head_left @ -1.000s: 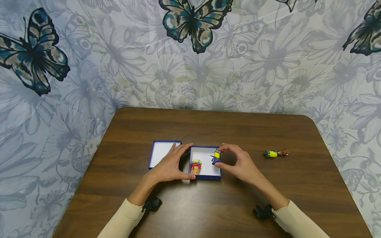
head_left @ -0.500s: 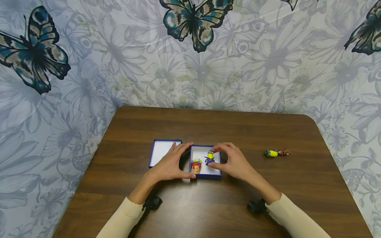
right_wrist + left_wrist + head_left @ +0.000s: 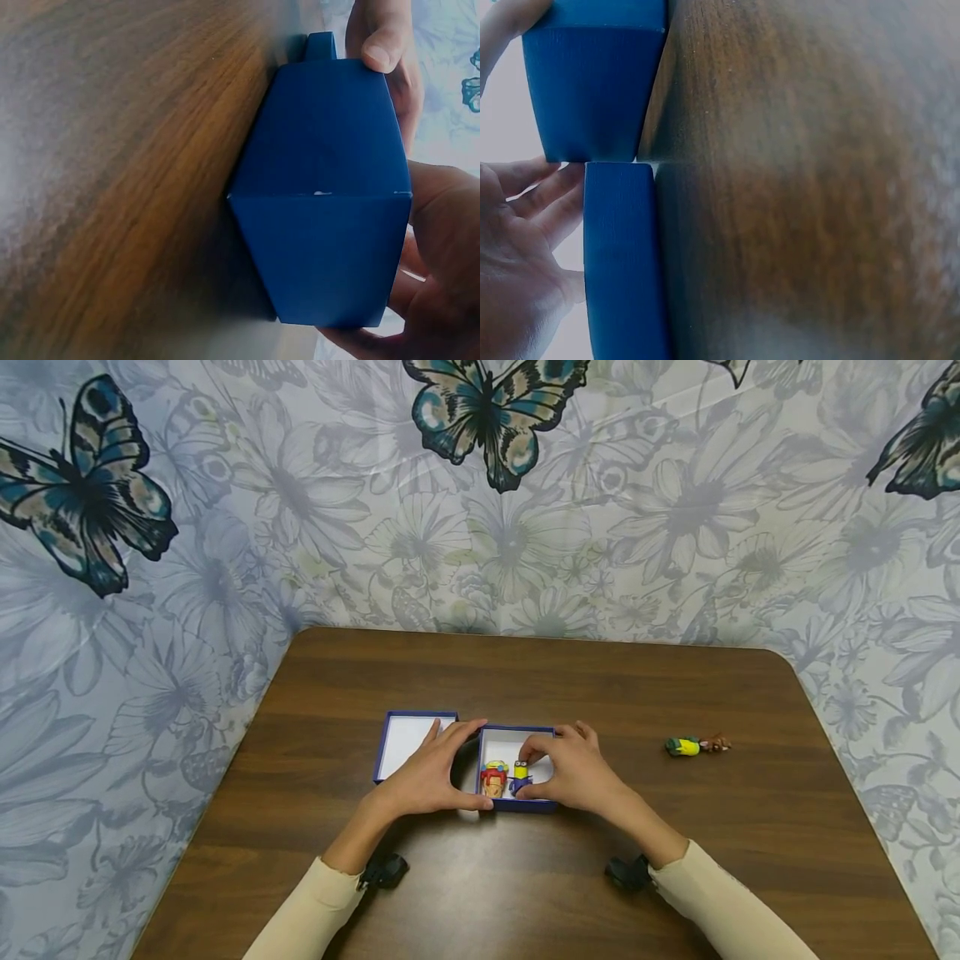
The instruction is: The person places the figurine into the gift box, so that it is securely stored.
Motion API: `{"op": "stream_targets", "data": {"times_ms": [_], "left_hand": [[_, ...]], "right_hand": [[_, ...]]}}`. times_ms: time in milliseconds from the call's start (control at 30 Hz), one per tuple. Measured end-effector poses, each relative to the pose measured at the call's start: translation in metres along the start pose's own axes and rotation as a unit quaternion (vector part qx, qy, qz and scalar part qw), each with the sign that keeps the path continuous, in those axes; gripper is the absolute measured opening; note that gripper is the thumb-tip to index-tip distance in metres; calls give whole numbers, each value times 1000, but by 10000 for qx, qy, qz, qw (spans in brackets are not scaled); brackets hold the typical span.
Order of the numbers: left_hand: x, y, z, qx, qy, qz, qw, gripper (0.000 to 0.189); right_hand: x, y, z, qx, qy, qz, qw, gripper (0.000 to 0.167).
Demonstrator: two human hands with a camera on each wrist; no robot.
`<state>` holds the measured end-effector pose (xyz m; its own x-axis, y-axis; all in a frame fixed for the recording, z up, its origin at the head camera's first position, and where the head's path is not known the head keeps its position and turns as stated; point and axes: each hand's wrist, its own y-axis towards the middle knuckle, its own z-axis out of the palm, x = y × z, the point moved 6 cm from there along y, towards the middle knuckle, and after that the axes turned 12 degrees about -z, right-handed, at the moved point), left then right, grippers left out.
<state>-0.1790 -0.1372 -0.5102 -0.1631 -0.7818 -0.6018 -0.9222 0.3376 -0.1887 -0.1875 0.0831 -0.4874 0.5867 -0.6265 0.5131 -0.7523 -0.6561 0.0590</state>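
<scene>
Likely setting-in step. Right grip (image 3: 577, 774) seems to pinch small yellow-and-purple toy figurine (image 3: 520, 778) inside square blue cardboard box (image 3: 525, 806), between side edges of bench (image 3: 517, 885); contact partly hidden. Left grip (image 3: 429, 777) clasps box's left corners. Next probably calls for gentle release.

No text, label, brand, number or sign is showing legibly in any view.
</scene>
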Motion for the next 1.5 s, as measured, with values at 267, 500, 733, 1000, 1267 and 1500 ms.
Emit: {"op": "stream_targets", "data": {"times_ms": [267, 500, 733, 1000, 1267, 1500], "left_hand": [[-1, -1, 0, -6, 4, 19, 10000, 127], [1, 0, 1, -8, -44, -25, 10000, 127], [2, 1, 2, 16, -30, -58, 10000, 127], [2, 1, 3, 6, -52, -37, 10000, 127], [1, 0, 1, -18, -89, -3, 10000, 127], [-2, -1, -1, -33, -36, 40, 10000, 127]], "right_hand": [[4, 3, 2, 128, -476, -81, 9988, 43], [4, 4, 2, 167, -530, -130, 9984, 41], [2, 2, 3, 255, -165, -126, 9995, 36], [1, 1, 6, 259, 201, -13, 9995, 28], [2, 1, 7, 262, 225, -63, 9994, 26], [1, 0, 4, 368, 330, -170, 9986, 30]]}}
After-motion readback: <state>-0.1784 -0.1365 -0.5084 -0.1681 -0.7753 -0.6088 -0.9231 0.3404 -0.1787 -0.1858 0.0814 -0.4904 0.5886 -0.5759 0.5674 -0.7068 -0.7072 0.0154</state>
